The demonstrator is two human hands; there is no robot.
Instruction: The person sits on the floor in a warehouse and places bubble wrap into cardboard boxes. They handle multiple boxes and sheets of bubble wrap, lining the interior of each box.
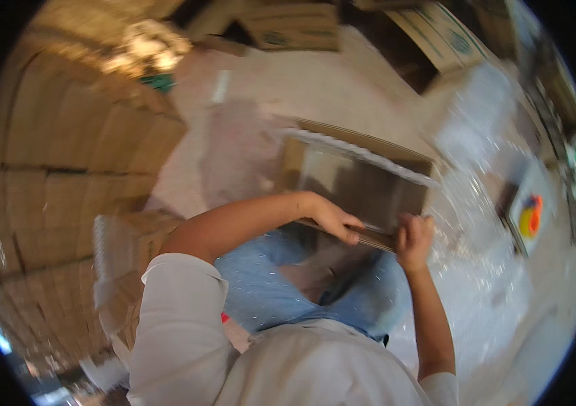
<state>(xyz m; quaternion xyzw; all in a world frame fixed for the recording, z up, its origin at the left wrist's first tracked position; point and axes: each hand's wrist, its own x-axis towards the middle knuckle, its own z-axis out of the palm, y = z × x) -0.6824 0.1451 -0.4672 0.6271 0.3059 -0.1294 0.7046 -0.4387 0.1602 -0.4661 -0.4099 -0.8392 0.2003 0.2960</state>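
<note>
An uncovered cardboard box (pixel 290 165) stands before me, slightly tilted in the view, at my knees. Along its far wall runs a strip of bubble wrap (pixel 364 155), and something clear and shiny lines the inside. My left hand (pixel 331 218) reaches across to the near wall, its thumb and fingers on either side of the rim. Near the right corner of that same rim, my right hand (pixel 415 241) is curled over the cardboard. Motion blur hides the fine detail of the fingers.
Stacked cardboard cartons (pixel 80 152) rise on the left. Clear bubble wrap (pixel 476 284) spreads over the floor on the right, near a roll of tape (pixel 530 215) on a pale flat-topped object (pixel 542 188). More cartons (pixel 293 28) stand at the back.
</note>
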